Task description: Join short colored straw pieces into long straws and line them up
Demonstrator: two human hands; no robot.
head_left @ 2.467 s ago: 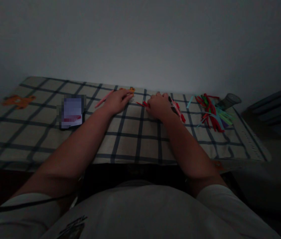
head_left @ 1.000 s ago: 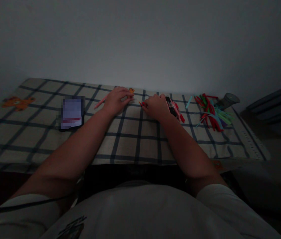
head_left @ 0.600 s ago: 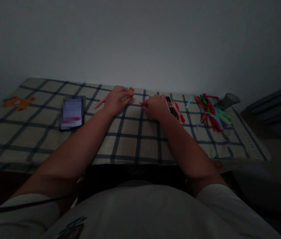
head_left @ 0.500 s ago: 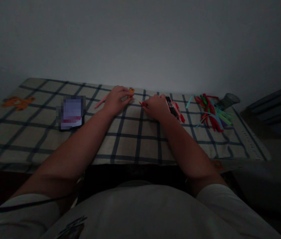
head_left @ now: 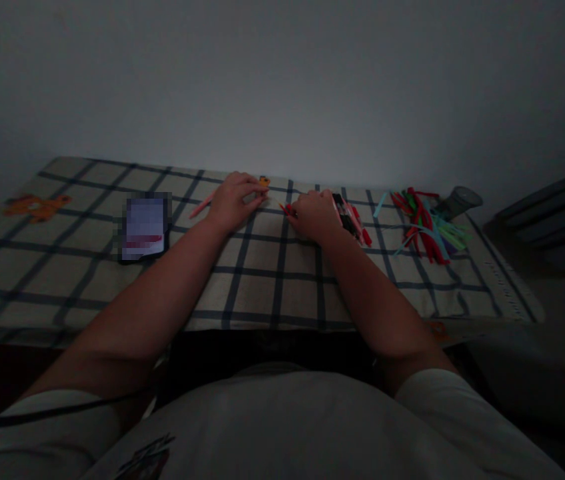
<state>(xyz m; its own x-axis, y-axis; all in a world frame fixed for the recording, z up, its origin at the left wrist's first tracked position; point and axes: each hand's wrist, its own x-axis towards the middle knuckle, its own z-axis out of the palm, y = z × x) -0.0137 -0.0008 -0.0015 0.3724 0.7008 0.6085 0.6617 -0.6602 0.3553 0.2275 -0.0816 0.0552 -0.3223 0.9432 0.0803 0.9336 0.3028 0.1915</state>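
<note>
My left hand (head_left: 235, 203) rests over the checked cloth, thumb and fingertips brought together in a pinch. What they hold is too small to make out; a faint pale line shows between the two hands. A slim pink stick (head_left: 203, 203), like a pen, shows beside the left hand, its far end hidden behind it. Close by on the right, my right hand (head_left: 315, 215) is closed on a small red pointed piece (head_left: 287, 209) that pokes out from the fingertips. Partly behind that hand lie red and black pen-like items (head_left: 352, 219).
A phone (head_left: 143, 227) with a blurred screen stands at the left. Red, green and pale blue strips (head_left: 427, 227) lie heaped at the right, beside a dark cup-like container (head_left: 462, 200). The checked tablecloth (head_left: 257, 287) covers the table, which meets a wall (head_left: 282, 87) behind.
Almost nothing differs. Both hands keep their places and their grips, with only a tiny shift at the right fingertips.
</note>
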